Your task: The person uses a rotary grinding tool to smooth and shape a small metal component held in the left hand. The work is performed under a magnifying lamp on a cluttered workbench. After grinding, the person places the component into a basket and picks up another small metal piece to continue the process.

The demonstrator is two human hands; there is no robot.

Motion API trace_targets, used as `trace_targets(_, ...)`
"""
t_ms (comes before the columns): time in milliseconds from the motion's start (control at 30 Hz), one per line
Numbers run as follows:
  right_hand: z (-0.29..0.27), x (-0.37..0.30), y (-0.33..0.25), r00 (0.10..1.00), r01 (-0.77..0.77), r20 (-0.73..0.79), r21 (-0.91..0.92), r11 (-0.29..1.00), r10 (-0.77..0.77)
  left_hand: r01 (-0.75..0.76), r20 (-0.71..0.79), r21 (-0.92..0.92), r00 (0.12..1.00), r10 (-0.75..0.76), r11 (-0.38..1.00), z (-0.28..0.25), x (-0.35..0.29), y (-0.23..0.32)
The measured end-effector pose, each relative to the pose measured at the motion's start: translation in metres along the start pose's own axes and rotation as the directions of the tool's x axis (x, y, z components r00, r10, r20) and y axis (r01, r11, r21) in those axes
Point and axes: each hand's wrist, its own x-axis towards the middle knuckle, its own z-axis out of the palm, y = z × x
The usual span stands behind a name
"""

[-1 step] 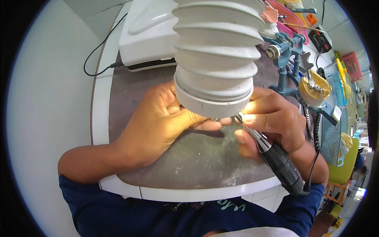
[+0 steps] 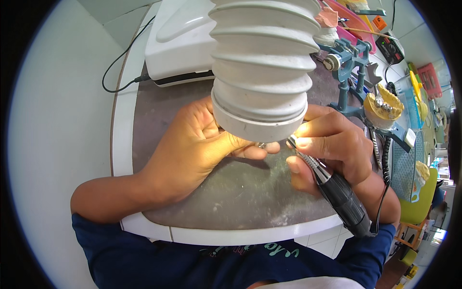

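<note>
My left hand point(image 2: 199, 147) is closed, pinching a small shiny metal piece point(image 2: 261, 145) between thumb and fingertips. Its exact shape is too small to tell. With the fingers of my right hand point(image 2: 339, 142) I grip a black and silver rotary handpiece point(image 2: 341, 201). The tool slants, its metal nose point(image 2: 291, 140) pointing up and left toward the metal piece, with a small gap showing between them. A ribbed white suction hose point(image 2: 262, 72) hangs over both hands and hides some of the fingers. Bright light falls on the fingertips beneath its rim.
A white machine point(image 2: 180, 43) with a black cable stands at the back left. To the right is a blue-grey articulator point(image 2: 349, 72) beside a yellow dental cast point(image 2: 385, 110) with metal crowns. Farther right are a black control box point(image 2: 390, 48) and a light-blue basket point(image 2: 404, 166).
The fingertips of my left hand have shifted slightly left, and more of the metal piece shows. My right hand and the handpiece have barely moved.
</note>
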Motion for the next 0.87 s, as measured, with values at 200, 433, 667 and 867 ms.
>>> trace_targets(200,-0.0017,-0.0021,0.0012,1.000,-0.008,-0.006,-0.003,1.000,0.008,-0.090,0.018,0.067,0.996,0.089,0.994,-0.0013,-0.0002,-0.0056)
trace_targets(433,-0.0058,0.0004,-0.0017,0.999,0.002,0.053,-0.062,0.998,0.001,-0.057,0.032,0.110,0.998,0.054,0.992,-0.0072,0.0002,-0.0081)
trace_targets(667,-0.0041,0.0016,-0.0005,0.995,0.001,0.097,-0.102,0.995,0.009,-0.050,-0.004,0.121,0.999,0.051,0.991,-0.0051,-0.0004,-0.0072)
trace_targets(867,-0.0032,0.0014,0.0020,0.995,0.012,0.105,-0.113,0.994,-0.001,-0.044,0.008,0.132,0.999,0.044,0.990,-0.0077,-0.0012,-0.0077)
